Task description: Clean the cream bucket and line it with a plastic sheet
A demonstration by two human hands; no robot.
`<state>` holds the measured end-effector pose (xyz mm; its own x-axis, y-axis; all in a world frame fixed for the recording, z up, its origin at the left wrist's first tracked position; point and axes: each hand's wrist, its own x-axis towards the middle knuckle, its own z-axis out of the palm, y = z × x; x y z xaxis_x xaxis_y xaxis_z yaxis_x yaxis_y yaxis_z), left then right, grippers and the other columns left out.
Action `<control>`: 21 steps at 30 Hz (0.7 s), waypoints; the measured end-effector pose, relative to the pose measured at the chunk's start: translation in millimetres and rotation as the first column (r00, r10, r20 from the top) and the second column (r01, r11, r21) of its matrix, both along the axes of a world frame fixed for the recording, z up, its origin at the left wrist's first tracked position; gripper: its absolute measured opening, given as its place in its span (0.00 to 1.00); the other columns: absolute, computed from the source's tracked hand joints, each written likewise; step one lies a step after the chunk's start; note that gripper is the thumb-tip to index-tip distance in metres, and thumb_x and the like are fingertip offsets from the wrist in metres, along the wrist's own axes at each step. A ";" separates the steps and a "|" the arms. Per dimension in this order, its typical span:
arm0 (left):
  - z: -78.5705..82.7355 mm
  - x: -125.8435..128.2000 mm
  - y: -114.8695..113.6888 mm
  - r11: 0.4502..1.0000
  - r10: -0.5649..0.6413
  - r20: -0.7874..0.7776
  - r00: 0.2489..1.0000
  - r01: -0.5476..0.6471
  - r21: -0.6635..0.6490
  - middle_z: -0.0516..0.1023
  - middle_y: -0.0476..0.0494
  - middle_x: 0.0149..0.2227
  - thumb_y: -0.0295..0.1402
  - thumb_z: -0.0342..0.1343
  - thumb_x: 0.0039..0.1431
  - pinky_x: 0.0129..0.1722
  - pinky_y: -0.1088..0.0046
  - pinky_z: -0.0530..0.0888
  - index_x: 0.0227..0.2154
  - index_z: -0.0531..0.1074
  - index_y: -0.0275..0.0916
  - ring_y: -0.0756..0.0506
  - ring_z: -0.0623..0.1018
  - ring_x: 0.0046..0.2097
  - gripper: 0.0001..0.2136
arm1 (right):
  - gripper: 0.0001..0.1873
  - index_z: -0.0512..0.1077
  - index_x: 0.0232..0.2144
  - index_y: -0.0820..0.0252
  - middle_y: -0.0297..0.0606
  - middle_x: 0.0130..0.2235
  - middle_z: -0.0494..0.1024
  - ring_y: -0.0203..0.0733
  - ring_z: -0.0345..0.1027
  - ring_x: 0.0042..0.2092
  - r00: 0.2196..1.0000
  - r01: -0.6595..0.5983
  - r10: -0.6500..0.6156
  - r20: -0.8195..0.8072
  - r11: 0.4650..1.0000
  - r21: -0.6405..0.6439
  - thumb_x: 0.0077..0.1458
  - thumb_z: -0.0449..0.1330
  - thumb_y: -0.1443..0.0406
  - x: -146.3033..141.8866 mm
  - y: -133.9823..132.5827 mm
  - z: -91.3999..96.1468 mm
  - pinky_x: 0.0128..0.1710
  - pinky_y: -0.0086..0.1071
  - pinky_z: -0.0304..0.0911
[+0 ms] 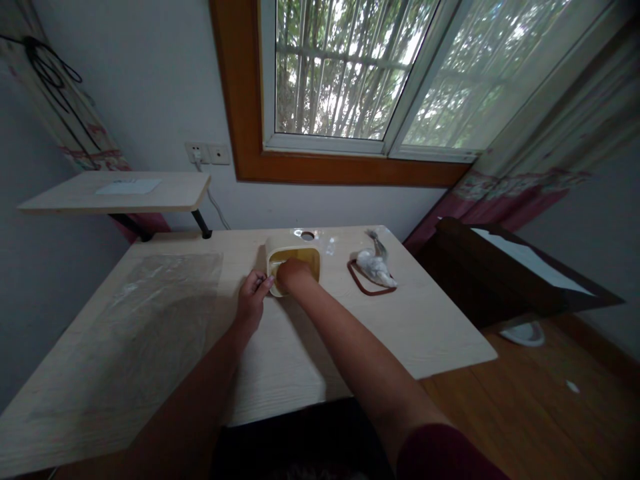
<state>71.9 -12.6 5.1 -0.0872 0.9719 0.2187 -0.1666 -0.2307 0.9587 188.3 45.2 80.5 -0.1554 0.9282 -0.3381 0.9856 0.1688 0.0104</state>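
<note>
A small cream plastic bin [294, 243] with a yellowish inside lies tipped on the table, its opening facing me. My left hand [255, 293] grips the left edge of the opening, thumb on the rim. Reaching into the opening is my right hand [294, 275]; its fingers are hidden, so what they touch does not show. To the right of the bin lies a brown ring-shaped frame [367, 291]. A crumpled white plastic bag [374, 265] rests partly over this frame.
A clear plastic sheet [165, 313] covers the left part of the pale wooden table [425, 327]. At the back left stands a raised shelf [175, 192] with a paper [129, 187] on it. A dark piece of furniture [500, 267] stands to the right.
</note>
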 end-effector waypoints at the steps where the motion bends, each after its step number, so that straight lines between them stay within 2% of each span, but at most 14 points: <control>1: 0.4 -0.2 -0.3 1.000 -0.004 -0.003 1.000 0.004 0.005 0.64 0.54 0.24 0.42 0.63 0.56 0.27 0.77 0.63 0.27 0.67 0.40 0.51 0.65 0.27 0.14 | 0.18 0.78 0.50 0.72 0.63 0.53 0.78 0.61 0.74 0.55 1.000 0.003 -0.003 0.005 1.000 -0.001 0.61 0.59 0.67 0.0 0.3 -0.7 0.51 0.46 0.73; 8: 2.5 -1.6 -0.7 1.000 -0.020 0.011 1.000 0.020 -0.004 0.64 0.54 0.24 0.42 0.62 0.57 0.27 0.77 0.62 0.28 0.66 0.40 0.52 0.64 0.27 0.14 | 0.18 0.79 0.50 0.71 0.61 0.53 0.78 0.60 0.74 0.55 1.000 0.018 -0.018 0.022 1.000 -0.011 0.62 0.58 0.66 -5.2 0.1 -5.6 0.51 0.46 0.72; 15: -7.3 -1.2 3.7 0.999 -0.033 0.026 0.999 0.033 0.013 0.64 0.54 0.25 0.43 0.62 0.57 0.28 0.76 0.62 0.28 0.66 0.40 0.51 0.64 0.28 0.14 | 0.19 0.78 0.50 0.71 0.62 0.54 0.77 0.59 0.73 0.56 0.996 0.084 -0.084 0.011 0.996 0.004 0.64 0.55 0.65 -6.7 -2.6 -7.4 0.51 0.44 0.73; 21: -6.0 -1.4 2.7 0.999 -0.050 0.004 0.999 0.050 0.003 0.64 0.54 0.25 0.43 0.62 0.58 0.29 0.76 0.62 0.28 0.65 0.40 0.51 0.65 0.28 0.14 | 0.25 0.69 0.59 0.77 0.68 0.58 0.72 0.57 0.71 0.59 0.988 0.154 -0.154 -0.006 0.987 0.052 0.67 0.51 0.65 -6.1 -5.7 -8.1 0.53 0.43 0.71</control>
